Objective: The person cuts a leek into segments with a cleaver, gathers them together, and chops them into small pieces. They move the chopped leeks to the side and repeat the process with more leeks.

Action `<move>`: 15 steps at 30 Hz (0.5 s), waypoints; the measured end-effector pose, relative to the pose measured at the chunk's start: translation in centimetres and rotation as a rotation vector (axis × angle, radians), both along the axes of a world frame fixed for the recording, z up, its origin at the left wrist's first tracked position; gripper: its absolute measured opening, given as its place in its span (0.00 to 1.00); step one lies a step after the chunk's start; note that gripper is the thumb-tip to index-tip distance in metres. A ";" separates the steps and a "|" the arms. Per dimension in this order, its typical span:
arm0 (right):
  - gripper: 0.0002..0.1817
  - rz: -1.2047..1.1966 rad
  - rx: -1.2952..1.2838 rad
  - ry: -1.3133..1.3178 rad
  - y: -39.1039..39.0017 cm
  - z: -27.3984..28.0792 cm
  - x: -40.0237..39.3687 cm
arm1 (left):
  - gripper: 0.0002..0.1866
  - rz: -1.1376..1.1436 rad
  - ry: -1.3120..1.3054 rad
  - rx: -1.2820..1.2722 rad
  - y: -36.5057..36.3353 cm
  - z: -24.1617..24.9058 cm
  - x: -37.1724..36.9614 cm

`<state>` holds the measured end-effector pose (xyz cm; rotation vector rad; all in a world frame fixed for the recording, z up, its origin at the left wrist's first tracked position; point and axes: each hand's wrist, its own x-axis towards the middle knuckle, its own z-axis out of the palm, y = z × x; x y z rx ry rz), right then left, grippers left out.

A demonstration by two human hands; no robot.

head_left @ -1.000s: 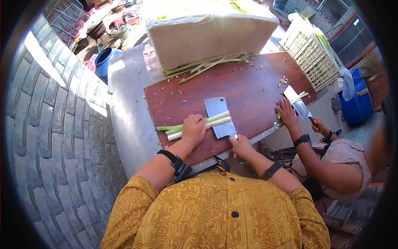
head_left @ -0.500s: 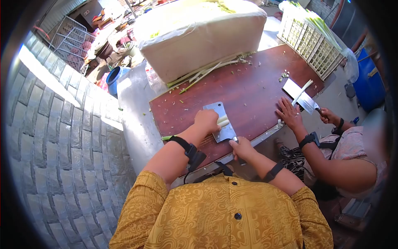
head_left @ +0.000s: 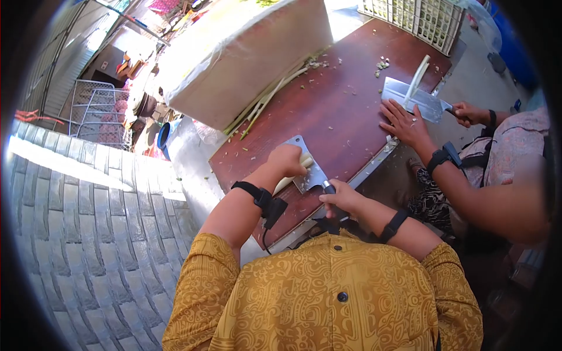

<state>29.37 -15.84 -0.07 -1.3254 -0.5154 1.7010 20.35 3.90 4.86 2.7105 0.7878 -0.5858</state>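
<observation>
My left hand point(head_left: 285, 161) is closed around a few pale green onion stalks point(head_left: 307, 159). Their cut white ends poke out past my fingers, over the blade of a cleaver point(head_left: 317, 174). More of the stalk shows below my wrist. The cleaver lies with its broad face turned up, close against the left hand. My right hand point(head_left: 342, 198) grips its dark handle near the front edge of the reddish-brown board point(head_left: 351, 126). Exactly where the cutting edge meets the stalks is hidden.
A large pale block point(head_left: 257, 64) stands on the far side, with loose stalks point(head_left: 266, 102) along its base. At right, a co-worker's hand point(head_left: 407, 123) steadies a stalk by another cleaver point(head_left: 430, 108). Behind is a plastic crate point(head_left: 418, 26). Scraps dot the board.
The view has turned and shifted, moving the block and crate up and left in frame. Less stalk sticks out beyond my left hand. Both hands keep their holds.
</observation>
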 end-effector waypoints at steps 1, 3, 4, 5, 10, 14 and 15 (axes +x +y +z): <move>0.10 -0.018 0.006 0.007 0.0 -0.1 0.0 | 0.18 -0.028 -0.056 0.012 0.1 -0.5 -0.1; 0.08 -0.036 0.002 -0.013 -0.2 -0.2 -0.3 | 0.19 -0.077 -0.167 0.024 -0.1 -1.4 -0.8; 0.08 -0.036 -0.007 -0.042 -0.1 -0.2 -0.4 | 0.20 -0.079 -0.191 0.026 -0.1 -1.6 -1.1; 0.07 -0.034 -0.016 -0.071 0.0 -0.2 -0.6 | 0.20 -0.078 -0.215 0.026 -0.1 -1.8 -1.5; 0.06 -0.048 -0.051 -0.185 0.3 0.4 -2.2 | 0.18 -0.136 -0.234 -0.006 0.3 -2.0 -2.6; 0.03 -0.075 -0.064 -0.221 0.3 1.1 -4.2 | 0.17 -0.169 -0.258 -0.044 0.8 -2.8 -3.5; 0.01 -0.092 -0.069 -0.225 0.4 1.3 -4.6 | 0.18 -0.188 -0.285 -0.042 1.0 -2.7 -3.7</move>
